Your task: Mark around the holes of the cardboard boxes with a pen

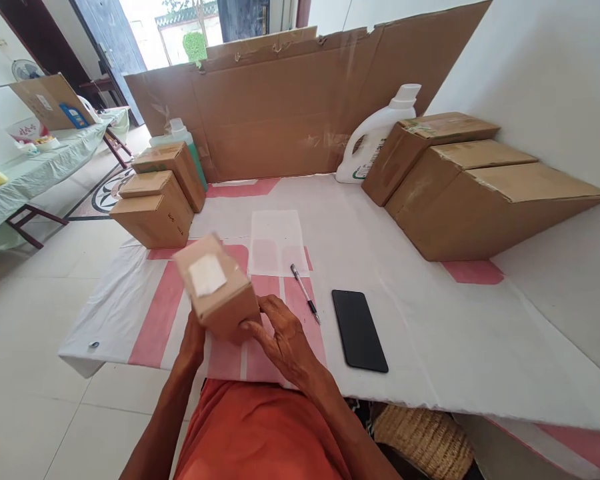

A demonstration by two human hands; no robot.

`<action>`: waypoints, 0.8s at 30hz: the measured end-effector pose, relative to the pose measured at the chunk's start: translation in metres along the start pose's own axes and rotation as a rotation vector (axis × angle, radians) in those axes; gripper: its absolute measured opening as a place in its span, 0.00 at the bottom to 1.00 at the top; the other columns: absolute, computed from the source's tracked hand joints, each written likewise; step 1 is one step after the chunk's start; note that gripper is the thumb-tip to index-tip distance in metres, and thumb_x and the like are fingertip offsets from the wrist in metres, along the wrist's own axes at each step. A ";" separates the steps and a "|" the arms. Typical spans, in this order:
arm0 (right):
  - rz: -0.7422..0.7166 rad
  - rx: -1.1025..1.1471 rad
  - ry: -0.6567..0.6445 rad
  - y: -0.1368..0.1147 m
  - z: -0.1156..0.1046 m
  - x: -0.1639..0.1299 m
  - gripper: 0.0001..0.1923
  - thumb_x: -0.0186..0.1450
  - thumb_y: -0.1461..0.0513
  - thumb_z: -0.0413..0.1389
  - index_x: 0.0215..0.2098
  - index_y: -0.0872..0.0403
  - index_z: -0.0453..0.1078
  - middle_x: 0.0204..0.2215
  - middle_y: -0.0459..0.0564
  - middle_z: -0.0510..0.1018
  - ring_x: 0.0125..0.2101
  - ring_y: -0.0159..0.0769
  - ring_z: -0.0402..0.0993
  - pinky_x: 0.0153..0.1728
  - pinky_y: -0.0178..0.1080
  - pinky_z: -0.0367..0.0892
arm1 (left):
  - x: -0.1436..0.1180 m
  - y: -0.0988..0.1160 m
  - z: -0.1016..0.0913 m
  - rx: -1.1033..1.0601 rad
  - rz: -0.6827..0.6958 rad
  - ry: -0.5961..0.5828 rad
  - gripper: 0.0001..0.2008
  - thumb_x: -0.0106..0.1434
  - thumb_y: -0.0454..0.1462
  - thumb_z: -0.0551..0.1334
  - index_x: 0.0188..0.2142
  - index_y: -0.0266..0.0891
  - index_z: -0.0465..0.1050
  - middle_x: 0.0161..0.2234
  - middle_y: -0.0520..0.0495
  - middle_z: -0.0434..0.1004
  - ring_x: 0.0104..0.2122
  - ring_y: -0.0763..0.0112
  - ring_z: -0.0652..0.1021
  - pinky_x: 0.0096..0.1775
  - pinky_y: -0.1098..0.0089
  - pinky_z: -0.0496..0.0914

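Observation:
Between my two hands, near the front edge of the table, is a small cardboard box (233, 308), tilted and slightly blurred. A white label (207, 274) shows on its upper face. My left hand (194, 340) grips the box's left side, its fingers mostly hidden behind it. On the right side, my right hand (283, 337) presses thumb and fingers against the cardboard. To the right of my right hand lie a pen (305, 294) and a black phone (360, 330). Beyond the box, a translucent white sheet (277, 233) lies flat on the cloth.
Cardboard boxes (155, 213) and a green-liquid bottle (195, 157) stand at the left. Larger boxes (455, 200) and a white jug (375, 137) are at the right. A tall cardboard panel (280, 107) closes the back. A woven seat (423, 440) sits below the table's front edge.

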State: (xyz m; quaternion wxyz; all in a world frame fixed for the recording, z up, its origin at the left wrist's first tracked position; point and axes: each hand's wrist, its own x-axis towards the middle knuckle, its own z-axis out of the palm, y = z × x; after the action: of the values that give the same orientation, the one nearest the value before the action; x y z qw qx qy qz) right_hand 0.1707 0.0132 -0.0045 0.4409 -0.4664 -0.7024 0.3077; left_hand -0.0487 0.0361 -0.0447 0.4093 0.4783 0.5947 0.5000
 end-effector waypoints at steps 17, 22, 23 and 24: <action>0.459 0.100 -0.104 0.035 0.006 -0.010 0.22 0.63 0.45 0.63 0.42 0.53 0.79 0.41 0.61 0.88 0.41 0.55 0.85 0.40 0.50 0.80 | 0.023 0.024 0.013 0.275 0.338 -0.456 0.65 0.54 0.71 0.69 0.80 0.50 0.41 0.76 0.33 0.55 0.74 0.35 0.59 0.72 0.34 0.51; 0.495 0.077 -0.142 0.040 -0.004 -0.006 0.23 0.60 0.41 0.64 0.35 0.52 0.79 0.34 0.61 0.88 0.33 0.55 0.86 0.36 0.52 0.80 | 0.022 0.029 0.021 0.414 0.404 -0.446 0.72 0.46 0.59 0.81 0.80 0.55 0.40 0.72 0.32 0.57 0.71 0.33 0.62 0.69 0.31 0.58; 0.484 0.081 -0.141 0.038 -0.005 -0.002 0.23 0.61 0.42 0.65 0.36 0.52 0.78 0.35 0.60 0.88 0.33 0.54 0.86 0.35 0.52 0.80 | 0.021 0.026 0.020 0.385 0.384 -0.413 0.73 0.45 0.58 0.82 0.80 0.54 0.41 0.71 0.32 0.58 0.70 0.33 0.63 0.68 0.31 0.60; 0.457 0.088 -0.147 0.034 -0.005 0.004 0.22 0.63 0.43 0.65 0.38 0.52 0.78 0.36 0.60 0.88 0.33 0.53 0.86 0.35 0.51 0.80 | 0.021 0.022 0.019 0.340 0.353 -0.371 0.73 0.44 0.58 0.82 0.80 0.54 0.42 0.69 0.32 0.59 0.69 0.33 0.64 0.67 0.32 0.62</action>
State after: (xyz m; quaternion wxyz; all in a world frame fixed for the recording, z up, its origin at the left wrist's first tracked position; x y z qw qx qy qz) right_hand 0.1877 0.0296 -0.0301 0.3275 -0.5701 -0.5947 0.4627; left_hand -0.0311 0.0614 -0.0259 0.3320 0.7189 0.4927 0.3608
